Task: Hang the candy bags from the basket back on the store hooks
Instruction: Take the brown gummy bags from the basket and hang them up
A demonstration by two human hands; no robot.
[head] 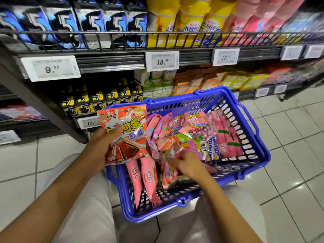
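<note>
shelf rack (52, 109): dark metal, far left and across the top; black "5" packs (84, 104) on the lower tier, price tags 9.90 (50, 68) and 13.xx (91, 122) on the rails
left hand (103, 146): raised over the basket's left edge, grips the orange cola bag; thumb across the bag's front, fingers curled behind it
orange cola bag (128, 135): held upright, clear of the pile, overlapping the basket's left rim, cartoon print facing camera
pink stick packs (145, 176): two long ones, lying in the basket's near-left part, just below the held bag
basket (259, 151): blue plastic, on the tiled floor (289, 190) between the person's knees and the shelf; handles folded down
candy bags (189, 132): loose heap, pink, purple and green, filling the middle of the basket; none hung on hooks
right hand (189, 165): down in the basket, on the heap's near side; fingers bent into the bags, blurred, so cannot tell if they pinch one or just touch
pink flat bags (228, 137): against the basket's right wall, partly under the heap
upper shelf right: yellow (175, 14) and pink tubs, tags 18.48 (162, 61) and 17.xx (226, 57)
</note>
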